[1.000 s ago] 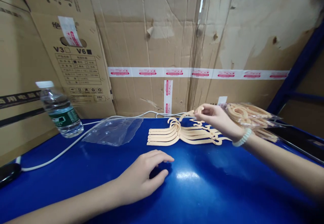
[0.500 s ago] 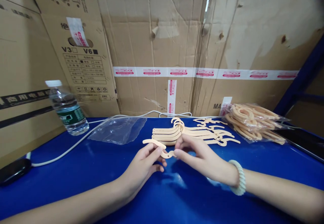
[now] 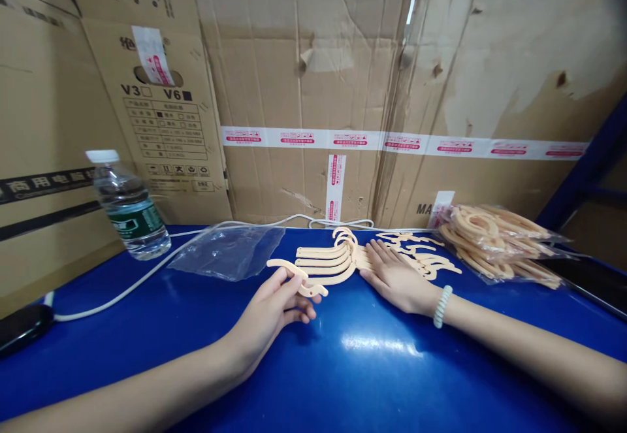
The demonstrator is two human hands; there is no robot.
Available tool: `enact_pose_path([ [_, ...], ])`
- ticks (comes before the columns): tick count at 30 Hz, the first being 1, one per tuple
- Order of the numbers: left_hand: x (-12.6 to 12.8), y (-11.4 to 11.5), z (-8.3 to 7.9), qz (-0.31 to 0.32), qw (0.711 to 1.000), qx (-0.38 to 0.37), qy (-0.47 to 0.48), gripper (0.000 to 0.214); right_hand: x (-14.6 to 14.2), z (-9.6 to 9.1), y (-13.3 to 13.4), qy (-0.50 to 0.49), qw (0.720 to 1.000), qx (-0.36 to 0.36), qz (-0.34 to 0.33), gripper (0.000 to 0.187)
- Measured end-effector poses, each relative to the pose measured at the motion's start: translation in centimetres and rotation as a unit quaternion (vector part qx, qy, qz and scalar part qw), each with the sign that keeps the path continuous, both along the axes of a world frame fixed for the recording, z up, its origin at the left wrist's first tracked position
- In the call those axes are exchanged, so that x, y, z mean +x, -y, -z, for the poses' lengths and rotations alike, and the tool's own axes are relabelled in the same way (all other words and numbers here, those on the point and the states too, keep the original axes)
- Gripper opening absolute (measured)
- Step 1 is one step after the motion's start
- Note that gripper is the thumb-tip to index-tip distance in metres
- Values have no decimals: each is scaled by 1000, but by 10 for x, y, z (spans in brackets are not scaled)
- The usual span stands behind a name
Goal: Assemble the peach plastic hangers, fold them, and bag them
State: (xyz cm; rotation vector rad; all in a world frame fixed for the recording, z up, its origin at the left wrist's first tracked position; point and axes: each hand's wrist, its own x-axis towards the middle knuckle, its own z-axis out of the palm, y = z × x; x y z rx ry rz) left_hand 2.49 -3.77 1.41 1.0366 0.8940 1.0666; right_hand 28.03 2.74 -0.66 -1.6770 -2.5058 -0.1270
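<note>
My left hand (image 3: 274, 305) pinches a curved beige hanger piece (image 3: 312, 290) between thumb and fingers, above the blue table. A slim arm (image 3: 284, 264) sticks out to the upper left of the fingers; I cannot tell whether it is one part with the rest. My right hand (image 3: 399, 283) lies flat, fingers stretched, over the right-hand arms of a row of beige folding hangers (image 3: 321, 262). Their hooks (image 3: 345, 236) overlap at the centre, and part of the row is hidden under that palm. Loose curved hanger pieces (image 3: 428, 263) lie just beyond the fingers to the right.
Bagged beige hangers (image 3: 494, 237) are piled at the right, beside a dark flat device (image 3: 592, 283). A clear plastic bag (image 3: 228, 253), a water bottle (image 3: 130, 211), a white cable (image 3: 122, 299) and a black object (image 3: 24, 332) are at the left. Cardboard boxes (image 3: 289, 185) stand behind.
My right hand has let go of the held piece's right end and moved forward and right onto the hanger row. My left hand has shifted slightly left with the hanger piece.
</note>
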Motion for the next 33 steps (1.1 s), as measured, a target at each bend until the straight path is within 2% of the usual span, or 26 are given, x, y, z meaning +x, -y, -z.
enact_pose_path([
  [4, -4, -3, 1, -16, 1000, 6, -14, 37, -2, 2, -12, -11, 1000, 6, 7, 79],
  [8, -8, -4, -1, -29, 1000, 3, -10, 37, -2, -2, -11, -39, 999, 34, -6, 73],
  [10, -8, -5, -6, -37, 999, 18, -7, 38, 0, -8, -4, -57, 996, 57, -29, 62],
  [14, -8, -6, -15, -53, 997, 57, -15, 39, 10, -18, 11, -96, 989, 82, -72, 25],
  [18, -8, -8, -12, -59, 992, 105, -45, 36, 21, -19, 20, -138, 984, 66, -87, 6],
  [24, -9, -15, 1, -72, 991, 100, -43, 33, 33, -13, 35, -205, 974, 20, -90, 10],
  [27, -10, -18, 4, -83, 993, 77, -33, 35, 34, -9, 41, -265, 959, 17, -99, 13],
  [30, -11, -17, 5, -71, 996, 53, -28, 35, 35, -7, 44, -314, 940, 67, -117, 9],
  [33, -12, -14, 6, -57, 998, 35, -12, 33, 36, -8, 46, -316, 929, 130, -141, 18],
])
